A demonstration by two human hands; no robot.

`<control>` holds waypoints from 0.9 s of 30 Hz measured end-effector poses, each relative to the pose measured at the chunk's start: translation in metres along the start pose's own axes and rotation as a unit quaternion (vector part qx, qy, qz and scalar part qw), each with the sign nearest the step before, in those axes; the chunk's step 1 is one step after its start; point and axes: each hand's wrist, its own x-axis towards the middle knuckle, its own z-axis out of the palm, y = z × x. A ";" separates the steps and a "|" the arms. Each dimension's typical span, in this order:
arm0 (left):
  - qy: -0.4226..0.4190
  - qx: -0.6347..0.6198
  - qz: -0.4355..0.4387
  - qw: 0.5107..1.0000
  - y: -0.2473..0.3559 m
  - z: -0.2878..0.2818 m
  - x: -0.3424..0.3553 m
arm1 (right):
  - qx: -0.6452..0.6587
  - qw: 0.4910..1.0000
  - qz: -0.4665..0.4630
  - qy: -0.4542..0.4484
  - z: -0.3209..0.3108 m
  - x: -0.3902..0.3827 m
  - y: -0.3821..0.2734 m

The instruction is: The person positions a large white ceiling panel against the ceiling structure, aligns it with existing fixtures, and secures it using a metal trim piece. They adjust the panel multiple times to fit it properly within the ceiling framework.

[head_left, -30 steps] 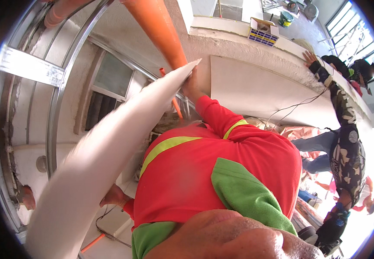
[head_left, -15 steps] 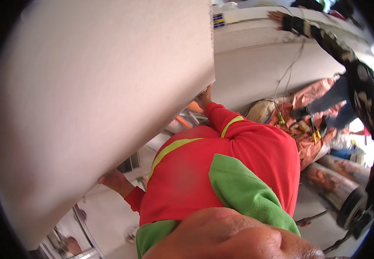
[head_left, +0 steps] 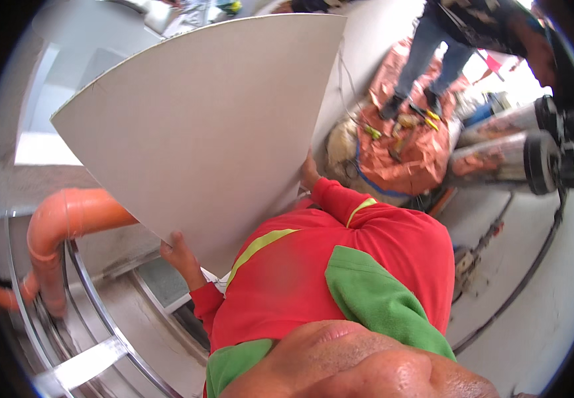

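A large, flat off-white board (head_left: 214, 119) stands tilted in front of me, its far edge bowed by the lens. My left hand (head_left: 179, 257) grips its left edge near the lower corner, with the thumb on the face towards me. On the opposite edge, my right hand (head_left: 309, 174) is closed round the board close to my body. Fingers behind the board are hidden on both sides. My red sleeves come in close to the board's lower end, which is partly covered by my body.
An orange pipe (head_left: 68, 219) bends beside the board's left edge, above a metal ladder-like frame (head_left: 91, 361). At the right, a person in jeans (head_left: 419, 60) stands on an orange-brown sheet (head_left: 400, 159) with tools on it. Clear cylinders (head_left: 499, 166) with black caps lie nearby.
The board has swung away from me, so its far edge now shows. My view has turned, bringing the orange pipe into sight. Both hands have kept their hold.
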 end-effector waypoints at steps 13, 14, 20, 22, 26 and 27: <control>-0.237 0.164 0.004 0.957 -0.004 0.072 0.029 | -0.142 0.979 0.085 0.122 -0.050 -0.021 -0.049; -0.260 0.185 -0.042 0.947 -0.005 0.072 0.033 | -0.103 0.994 0.023 0.000 -0.055 -0.026 -0.045; -0.430 0.249 -0.066 0.865 -0.001 0.084 0.049 | -0.072 0.993 0.085 0.048 -0.087 -0.016 -0.018; -0.454 0.265 -0.076 0.847 -0.001 0.097 0.045 | -0.152 0.978 0.136 0.047 -0.107 -0.007 -0.025; -0.480 0.315 -0.013 0.819 -0.016 0.129 0.028 | -0.488 0.870 0.054 0.050 -0.157 -0.018 -0.058; -0.483 0.300 -0.013 0.823 -0.022 0.137 0.023 | -0.516 0.855 0.012 0.056 -0.166 -0.022 -0.070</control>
